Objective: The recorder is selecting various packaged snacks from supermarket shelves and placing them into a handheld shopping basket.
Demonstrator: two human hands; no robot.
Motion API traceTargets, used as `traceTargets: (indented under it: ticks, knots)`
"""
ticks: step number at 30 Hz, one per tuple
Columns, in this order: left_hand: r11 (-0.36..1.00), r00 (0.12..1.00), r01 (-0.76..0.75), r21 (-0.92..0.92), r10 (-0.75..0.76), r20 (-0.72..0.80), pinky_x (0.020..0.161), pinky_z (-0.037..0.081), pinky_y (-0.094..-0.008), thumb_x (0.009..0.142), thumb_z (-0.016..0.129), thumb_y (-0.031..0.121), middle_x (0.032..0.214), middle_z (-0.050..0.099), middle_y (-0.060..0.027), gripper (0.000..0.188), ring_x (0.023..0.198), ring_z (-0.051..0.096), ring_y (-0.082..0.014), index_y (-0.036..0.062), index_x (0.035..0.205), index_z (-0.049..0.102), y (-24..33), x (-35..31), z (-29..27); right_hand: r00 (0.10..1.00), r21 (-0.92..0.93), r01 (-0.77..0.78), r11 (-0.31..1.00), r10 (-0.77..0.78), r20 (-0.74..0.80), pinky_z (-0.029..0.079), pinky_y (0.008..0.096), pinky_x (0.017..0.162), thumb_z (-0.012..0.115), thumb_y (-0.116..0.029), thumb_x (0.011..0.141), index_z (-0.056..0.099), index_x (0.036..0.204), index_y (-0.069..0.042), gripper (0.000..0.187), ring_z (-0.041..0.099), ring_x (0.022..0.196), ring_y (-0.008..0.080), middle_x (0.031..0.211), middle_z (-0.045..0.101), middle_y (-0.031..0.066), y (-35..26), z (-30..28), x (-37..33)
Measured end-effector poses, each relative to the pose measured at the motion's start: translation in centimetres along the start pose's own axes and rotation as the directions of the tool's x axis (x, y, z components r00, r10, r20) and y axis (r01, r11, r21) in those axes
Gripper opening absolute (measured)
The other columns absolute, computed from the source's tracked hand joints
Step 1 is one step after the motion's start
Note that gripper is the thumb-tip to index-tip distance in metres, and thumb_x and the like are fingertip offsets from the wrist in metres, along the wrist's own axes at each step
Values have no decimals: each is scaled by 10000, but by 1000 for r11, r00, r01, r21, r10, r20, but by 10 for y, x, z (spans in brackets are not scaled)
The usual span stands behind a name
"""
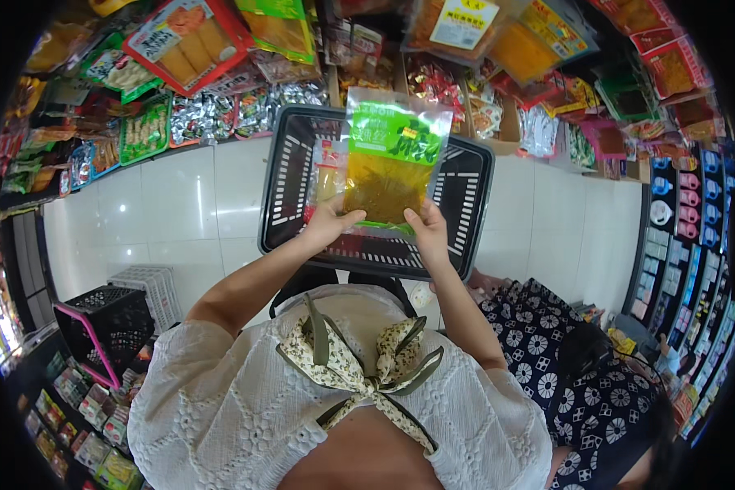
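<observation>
Between my two hands is a clear food packet (390, 159) with a green printed top and yellowish shredded food inside. My left hand (333, 224) grips its lower left corner, thumb on the front. At the lower right corner my right hand (425, 225) pinches it the same way. The packet is held over a black plastic shopping basket (274, 175) with slotted sides. Behind the packet's left edge, a second pack with red and pale colours (327, 167) shows partly inside the basket; the rest of it is hidden.
Ahead, shelves hold many snack packs, among them a red-edged tray pack (189, 45) and silvery packets (202, 116). A person in a dark patterned garment (539, 351) is close on my right. A black basket with a pink handle (98, 343) stands at the left. Pale tiles (171, 196) cover the floor.
</observation>
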State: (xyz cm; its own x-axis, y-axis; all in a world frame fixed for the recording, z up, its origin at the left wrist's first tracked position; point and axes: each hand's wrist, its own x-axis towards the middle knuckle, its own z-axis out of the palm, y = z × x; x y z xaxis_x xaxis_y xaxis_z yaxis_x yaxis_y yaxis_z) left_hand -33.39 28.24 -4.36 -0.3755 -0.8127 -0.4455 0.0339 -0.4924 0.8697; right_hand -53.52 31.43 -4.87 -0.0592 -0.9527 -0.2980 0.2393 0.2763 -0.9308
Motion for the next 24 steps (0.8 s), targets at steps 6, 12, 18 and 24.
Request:
traceTargets:
  ticks: [6,12,18,24]
  knots:
    - [862,881,466,200,-472,-24,772,450,-355,761,632,277,1169,466,-132,635,968,519,-215,39,1265,326,-96,34,9,906,114,-357,927,374,-197,411,237,745,547,-23,810,522,1028,-27,220,533,833,107,938,582,38,85,-47,-7]
    - [819,897,437,372,-428,-111,759,442,-319,716,650,290,1022,561,-180,629,913,557,-246,0,1218,405,-132,59,18,846,-75,-466,881,420,-329,403,232,688,551,-5,776,486,1076,-42,309,527,752,110,874,581,36,115,-75,7]
    - [846,870,483,227,-492,-18,694,452,-298,756,626,292,996,567,-127,544,857,556,-185,14,1189,449,-112,58,4,804,-657,-594,464,318,-503,409,325,827,655,-203,693,163,1334,-38,825,528,978,314,1054,530,235,133,-100,16]
    - [907,913,407,106,-403,-59,727,443,-257,826,568,240,1011,570,-73,446,883,553,-148,22,1193,438,-48,45,-36,943,-622,-271,735,73,-325,391,331,873,617,-160,724,339,1260,-24,620,523,1012,265,1090,523,199,119,-97,38]
